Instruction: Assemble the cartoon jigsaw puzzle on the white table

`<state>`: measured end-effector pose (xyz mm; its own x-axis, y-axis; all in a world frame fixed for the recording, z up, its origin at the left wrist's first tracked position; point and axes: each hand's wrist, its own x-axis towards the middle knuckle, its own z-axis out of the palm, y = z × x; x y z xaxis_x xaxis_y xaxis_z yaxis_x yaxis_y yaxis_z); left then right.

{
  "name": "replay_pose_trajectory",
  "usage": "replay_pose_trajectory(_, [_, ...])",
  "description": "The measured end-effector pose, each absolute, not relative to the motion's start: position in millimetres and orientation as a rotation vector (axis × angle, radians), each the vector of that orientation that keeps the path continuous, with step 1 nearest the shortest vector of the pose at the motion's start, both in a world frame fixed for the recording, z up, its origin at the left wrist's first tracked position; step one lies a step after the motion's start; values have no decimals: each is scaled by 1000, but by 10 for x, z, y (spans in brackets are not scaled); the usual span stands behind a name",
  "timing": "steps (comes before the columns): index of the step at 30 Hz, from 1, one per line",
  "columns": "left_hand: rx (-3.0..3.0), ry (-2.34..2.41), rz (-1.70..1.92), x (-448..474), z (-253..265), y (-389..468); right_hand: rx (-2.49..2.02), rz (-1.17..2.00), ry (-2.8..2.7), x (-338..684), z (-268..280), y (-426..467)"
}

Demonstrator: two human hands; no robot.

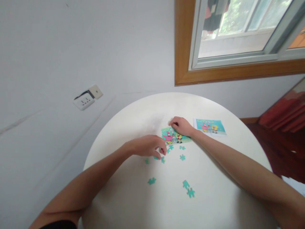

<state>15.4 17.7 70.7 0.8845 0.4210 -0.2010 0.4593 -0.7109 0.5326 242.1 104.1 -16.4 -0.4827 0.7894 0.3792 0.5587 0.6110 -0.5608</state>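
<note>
A partly assembled jigsaw puzzle [168, 138] with a pink starfish and a yellow sponge figure lies on the round white table. My right hand [183, 126] rests at its upper edge, fingers curled in; whatever they may hold is hidden. At the puzzle's lower left, my left hand [150, 146] hovers with bent fingers, thumb and forefinger apart and nothing visible between them. Just below those fingertips is a teal jigsaw piece [163, 160]. Another piece [147, 161] lies under the hand's left side, and one more [156, 157] is partly covered by the thumb.
Several loose teal pieces lie nearer me, among them a single piece [152, 181] and a pair [190, 192]. A printed reference picture [211, 127] sits right of the puzzle. The table [114, 190] stands by a wall with a socket [84, 101] and a wood-framed window [183, 47].
</note>
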Motion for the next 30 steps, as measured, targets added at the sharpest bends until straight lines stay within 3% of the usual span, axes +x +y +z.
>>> replay_pose_trajectory(24, [2418, 529, -128, 208, 584, 77, -1047, 494, -2195, 2421, -164, 1033])
replay_pose_trajectory(30, [2290, 482, 3, 136, 662, 182, -1043, 483, -2209, 2424, -162, 1034])
